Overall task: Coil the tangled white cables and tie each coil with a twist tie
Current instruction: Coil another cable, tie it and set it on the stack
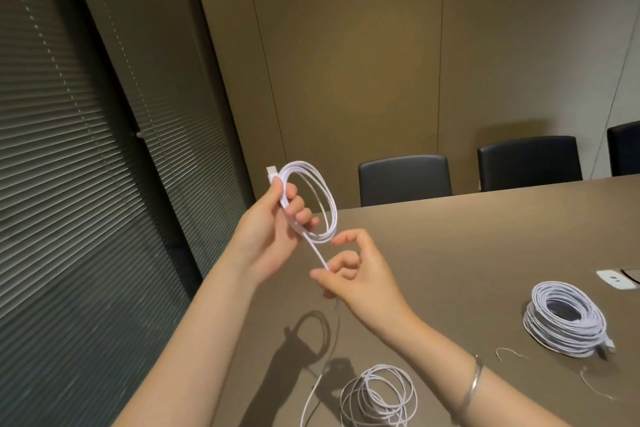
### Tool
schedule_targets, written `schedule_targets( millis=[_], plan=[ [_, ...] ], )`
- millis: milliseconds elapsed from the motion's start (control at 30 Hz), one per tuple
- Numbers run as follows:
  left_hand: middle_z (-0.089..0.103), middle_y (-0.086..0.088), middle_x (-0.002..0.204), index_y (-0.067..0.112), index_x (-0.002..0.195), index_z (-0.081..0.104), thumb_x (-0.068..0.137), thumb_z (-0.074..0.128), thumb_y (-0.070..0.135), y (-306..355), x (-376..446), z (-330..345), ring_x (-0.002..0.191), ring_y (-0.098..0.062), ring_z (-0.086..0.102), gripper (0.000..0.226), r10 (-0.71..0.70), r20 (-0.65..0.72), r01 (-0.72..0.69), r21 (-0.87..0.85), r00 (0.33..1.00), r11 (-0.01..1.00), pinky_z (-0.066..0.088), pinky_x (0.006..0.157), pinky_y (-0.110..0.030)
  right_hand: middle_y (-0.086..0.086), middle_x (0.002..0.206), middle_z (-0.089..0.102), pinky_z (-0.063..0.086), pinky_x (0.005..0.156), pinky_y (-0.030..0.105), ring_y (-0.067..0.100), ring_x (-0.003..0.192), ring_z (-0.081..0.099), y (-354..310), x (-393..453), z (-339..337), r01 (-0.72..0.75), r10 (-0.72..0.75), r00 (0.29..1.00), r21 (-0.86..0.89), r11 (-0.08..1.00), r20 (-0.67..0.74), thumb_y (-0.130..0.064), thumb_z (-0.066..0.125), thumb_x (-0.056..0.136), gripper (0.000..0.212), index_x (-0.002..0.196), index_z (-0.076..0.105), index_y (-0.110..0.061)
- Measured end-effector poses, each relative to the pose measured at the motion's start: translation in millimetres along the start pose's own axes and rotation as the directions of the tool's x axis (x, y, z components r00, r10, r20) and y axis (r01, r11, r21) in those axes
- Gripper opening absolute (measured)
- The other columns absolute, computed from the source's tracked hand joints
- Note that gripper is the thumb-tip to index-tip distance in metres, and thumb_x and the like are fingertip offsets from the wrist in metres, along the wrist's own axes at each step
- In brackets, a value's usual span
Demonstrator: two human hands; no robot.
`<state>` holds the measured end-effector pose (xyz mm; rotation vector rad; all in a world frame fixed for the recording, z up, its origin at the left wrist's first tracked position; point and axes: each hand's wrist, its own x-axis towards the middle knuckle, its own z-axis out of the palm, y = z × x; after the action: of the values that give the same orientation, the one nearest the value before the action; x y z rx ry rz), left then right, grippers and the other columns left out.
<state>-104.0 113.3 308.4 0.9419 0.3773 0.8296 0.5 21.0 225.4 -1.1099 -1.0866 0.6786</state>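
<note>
My left hand (268, 232) holds a small coil of flat white cable (320, 199) upright above the table's near corner, its white plug sticking up past my thumb. A straight run of that cable drops from the coil to my right hand (356, 274), which pinches it between thumb and fingers just below. A loose, untidy bundle of white cable (379, 395) lies on the table under my arms. A larger, neatly wound coil (564, 322) rests at the right. Two thin wire twist ties (510, 354) (594, 386) lie beside it.
The brown table (485, 236) runs off to the right, with a white socket panel (616, 279) set into it. Black chairs (403, 180) stand along its far edge. Dark window blinds (86, 166) fill the left side.
</note>
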Motion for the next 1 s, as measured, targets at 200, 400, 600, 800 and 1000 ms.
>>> schedule_targets(
  millis=[200,400,600,800,1000],
  plan=[
    [0.026,0.009,0.047,0.017,0.069,0.051,0.102,0.037,0.038,29.2,-2.9,-9.1,0.037,-0.005,0.026,0.041,-0.036,0.099,0.050,-0.145,0.994,0.988,0.032,0.043,-0.015,-0.002,0.056,0.059,0.046,0.058,0.026,0.017,0.055,0.055,32.6,9.0,-28.9,-0.040,0.116,0.955,-0.269,0.962,0.273,-0.023,0.067,0.089,0.008,0.087,0.070,-0.015],
    [0.023,0.009,0.047,0.017,0.071,0.051,0.099,0.042,0.038,63.5,-8.6,-24.3,0.039,-0.007,0.011,0.036,-0.047,0.075,0.042,0.068,0.996,0.997,0.014,0.038,-0.016,0.001,0.053,0.051,0.048,0.057,0.023,0.017,0.052,0.055,42.8,20.2,-78.4,-0.340,0.407,0.892,-0.304,0.890,0.196,-0.031,0.068,0.087,0.038,0.056,0.056,-0.014],
    [0.024,0.009,0.047,0.018,0.073,0.050,0.102,0.040,0.038,81.3,-12.2,-41.4,0.034,-0.005,0.022,0.037,-0.007,0.029,0.004,0.103,1.000,0.995,0.017,0.037,-0.016,-0.001,0.062,0.062,0.045,0.081,0.032,0.012,0.069,0.063,41.7,26.5,-121.5,-0.443,0.505,0.847,-0.302,0.844,0.168,-0.047,0.064,0.079,0.038,0.071,0.058,-0.011],
    [0.025,0.009,0.047,0.015,0.074,0.052,0.102,0.041,0.038,73.1,-10.0,-45.9,0.036,-0.003,0.021,0.037,0.025,0.006,-0.026,0.290,1.000,0.957,0.014,0.040,-0.018,0.003,0.066,0.047,0.045,0.060,0.029,0.014,0.055,0.044,31.1,37.8,-118.4,-0.524,0.520,0.851,0.071,0.849,0.067,-0.017,0.052,0.097,0.017,0.092,0.065,-0.007],
    [0.025,0.006,0.051,0.014,0.076,0.052,0.102,0.040,0.037,48.3,-6.2,-35.9,0.039,-0.007,0.022,0.037,0.014,0.011,-0.017,0.470,1.000,0.883,0.027,0.040,-0.020,0.007,0.075,0.053,0.048,0.051,0.025,0.015,0.057,0.050,-17.7,48.8,-76.0,-0.400,0.446,0.886,0.280,0.873,-0.125,-0.012,0.066,0.088,0.021,0.104,0.069,0.000]
  ],
)
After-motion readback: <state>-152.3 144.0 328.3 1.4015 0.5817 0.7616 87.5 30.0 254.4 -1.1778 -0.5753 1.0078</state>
